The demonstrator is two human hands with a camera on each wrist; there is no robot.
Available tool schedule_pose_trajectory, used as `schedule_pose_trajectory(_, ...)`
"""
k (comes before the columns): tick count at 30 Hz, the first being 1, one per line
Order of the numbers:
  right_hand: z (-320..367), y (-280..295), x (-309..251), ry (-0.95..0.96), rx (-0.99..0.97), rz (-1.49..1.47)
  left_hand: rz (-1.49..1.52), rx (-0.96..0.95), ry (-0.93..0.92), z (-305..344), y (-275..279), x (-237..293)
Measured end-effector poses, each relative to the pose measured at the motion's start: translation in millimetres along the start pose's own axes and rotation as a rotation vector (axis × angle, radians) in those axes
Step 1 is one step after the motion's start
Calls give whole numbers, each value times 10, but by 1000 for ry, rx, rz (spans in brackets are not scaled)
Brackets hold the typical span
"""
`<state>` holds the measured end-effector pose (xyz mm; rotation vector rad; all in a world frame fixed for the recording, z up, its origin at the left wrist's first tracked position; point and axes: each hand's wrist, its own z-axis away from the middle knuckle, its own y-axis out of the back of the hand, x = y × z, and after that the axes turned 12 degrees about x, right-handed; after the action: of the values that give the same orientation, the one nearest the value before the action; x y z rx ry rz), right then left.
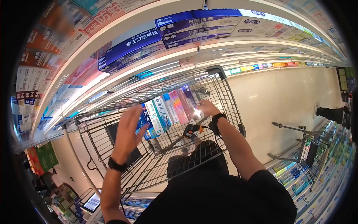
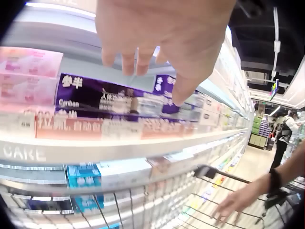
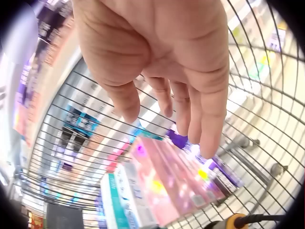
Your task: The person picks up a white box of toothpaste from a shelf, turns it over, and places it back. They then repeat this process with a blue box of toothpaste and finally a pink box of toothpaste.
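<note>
My left hand (image 1: 128, 130) hangs over the near left part of the shopping cart (image 1: 233, 100), fingers extended and holding nothing. In the left wrist view the same hand (image 2: 162, 38) overlaps the shelf with purple Canban boxes (image 2: 95, 98). Inside the cart, my right hand (image 1: 209, 108) is above the right end of a row of boxes, its fingers relaxed and nothing in its grasp. The row holds glossy pink boxes (image 3: 162, 181), a white and teal toothpaste box (image 1: 161, 114), blue boxes (image 1: 145, 119) and a purple box (image 3: 231, 174). Fingertips of the right hand (image 3: 162, 57) overlap the purple and pink boxes.
Lit store shelves (image 1: 179, 56) packed with boxes run along the cart's far side. A black and orange device (image 1: 192, 129) is at the near side of the cart. To the right, another cart (image 1: 309, 153) stands in the aisle, with a person's dark-clad leg (image 1: 332, 114) beyond it.
</note>
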<state>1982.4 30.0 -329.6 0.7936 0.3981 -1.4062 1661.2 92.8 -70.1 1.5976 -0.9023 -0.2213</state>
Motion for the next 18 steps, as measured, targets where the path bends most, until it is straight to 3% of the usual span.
schedule_pose_trajectory(2,-390,-199,368,-87,39,95,91,-194,106,631,-142,158)
schedule_pose_trajectory(6,-768,-469,894,16,23,295,279,-436,347,1638,-340,398)
schedule_pose_trajectory(8,-654,-511,883,-6,43,227,305,-502,442,1947,-379,492)
schedule_pose_trajectory(13,-707,-686,1186,-1,117,221,307,-644,567,2323,-413,610)
schedule_pose_trajectory(18,-723,-769,1249,-10,217,184,240,-629,503,2481,-488,654)
